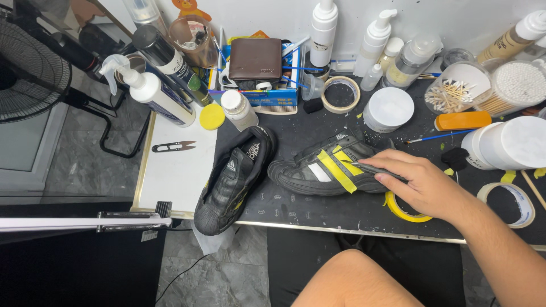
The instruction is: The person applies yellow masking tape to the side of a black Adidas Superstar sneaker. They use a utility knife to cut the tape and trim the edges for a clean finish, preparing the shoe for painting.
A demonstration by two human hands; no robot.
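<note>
Basically, only the right hand [418, 185] was in view; the left hand was out of frame. The right hand lay fingers-down on the heel end of the black shoe with yellow tape strips [327, 167], pressing rather than clenching; whether it pinched a tape end could not be told. That shoe's long axis ran sideways from the hand, toe pointing away to its left. The second black shoe [233, 182] lay beyond that toe, angled toward the table's near edge. A yellow tape roll [401, 210] sat just under the palm.
</note>
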